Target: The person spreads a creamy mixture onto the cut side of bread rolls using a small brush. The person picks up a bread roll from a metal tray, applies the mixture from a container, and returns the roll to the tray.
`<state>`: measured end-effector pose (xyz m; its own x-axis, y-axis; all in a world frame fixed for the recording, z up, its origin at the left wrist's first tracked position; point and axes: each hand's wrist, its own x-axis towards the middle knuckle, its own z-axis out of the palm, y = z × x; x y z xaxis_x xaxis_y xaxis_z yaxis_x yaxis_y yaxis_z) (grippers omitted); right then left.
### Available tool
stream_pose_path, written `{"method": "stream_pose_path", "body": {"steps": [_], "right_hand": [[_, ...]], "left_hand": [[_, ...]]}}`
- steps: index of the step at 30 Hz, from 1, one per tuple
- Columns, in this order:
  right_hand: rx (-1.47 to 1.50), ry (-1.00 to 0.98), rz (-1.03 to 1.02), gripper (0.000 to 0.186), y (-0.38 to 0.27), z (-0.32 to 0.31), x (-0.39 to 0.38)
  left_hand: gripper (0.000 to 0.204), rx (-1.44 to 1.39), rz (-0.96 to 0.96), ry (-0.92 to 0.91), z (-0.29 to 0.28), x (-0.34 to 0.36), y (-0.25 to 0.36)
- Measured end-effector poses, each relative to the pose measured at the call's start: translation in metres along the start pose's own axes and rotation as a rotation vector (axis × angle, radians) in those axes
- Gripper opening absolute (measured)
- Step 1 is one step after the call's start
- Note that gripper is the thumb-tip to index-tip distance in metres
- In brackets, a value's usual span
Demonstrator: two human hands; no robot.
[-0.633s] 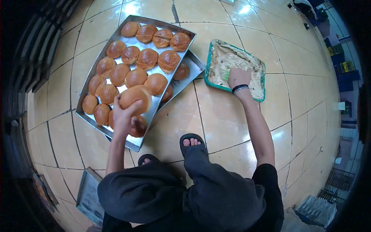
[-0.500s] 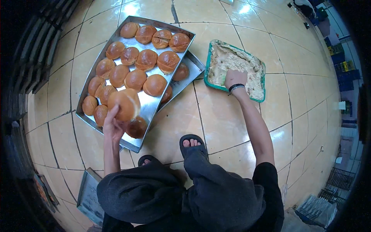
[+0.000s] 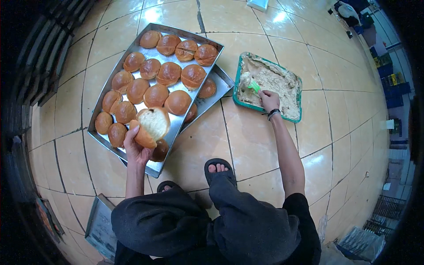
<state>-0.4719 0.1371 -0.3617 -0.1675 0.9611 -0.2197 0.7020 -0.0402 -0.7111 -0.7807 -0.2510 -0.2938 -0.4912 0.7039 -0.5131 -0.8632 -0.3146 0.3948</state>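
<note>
My left hand (image 3: 136, 148) is closed on a split bun (image 3: 155, 124), its pale crumb opened and facing up, above the near end of a metal tray (image 3: 176, 132). Rows of glossy brown buns (image 3: 168, 73) fill much of that tray. Over on the right, a green tub (image 3: 239, 100) holds a pale, creamy spread (image 3: 282, 86). My right hand (image 3: 269, 101) is closed on a light green spatula (image 3: 254, 85), whose blade is at the spread near the tub's left side. The grip end is hidden in my fingers.
A second metal tray (image 3: 224, 78) with buns lies partly under the first. Another tray (image 3: 98, 225) rests on the tiled floor at lower left. Dark racks (image 3: 48, 57) stand along the left, crates (image 3: 393, 78) at the far right. My sandalled feet are between my hands and lap.
The bun in my left hand has turned and opened, so its white inside now shows. My right hand has drawn slightly back toward me, bringing the green spatula into sight.
</note>
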Motion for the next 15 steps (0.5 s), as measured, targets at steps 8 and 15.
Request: {"method": "stream_pose_path", "body": {"steps": [8, 15], "right_hand": [[0.331, -0.293, -0.361, 0.024, -0.09, -0.018, -0.092], [-0.204, -0.356, -0.947, 0.018, -0.185, 0.003, -0.187]], "left_hand": [[0.052, 0.135, -0.042, -0.093, 0.006, -0.003, -0.011], [0.057, 0.042, -0.123, -0.205, 0.026, -0.021, -0.013]]}}
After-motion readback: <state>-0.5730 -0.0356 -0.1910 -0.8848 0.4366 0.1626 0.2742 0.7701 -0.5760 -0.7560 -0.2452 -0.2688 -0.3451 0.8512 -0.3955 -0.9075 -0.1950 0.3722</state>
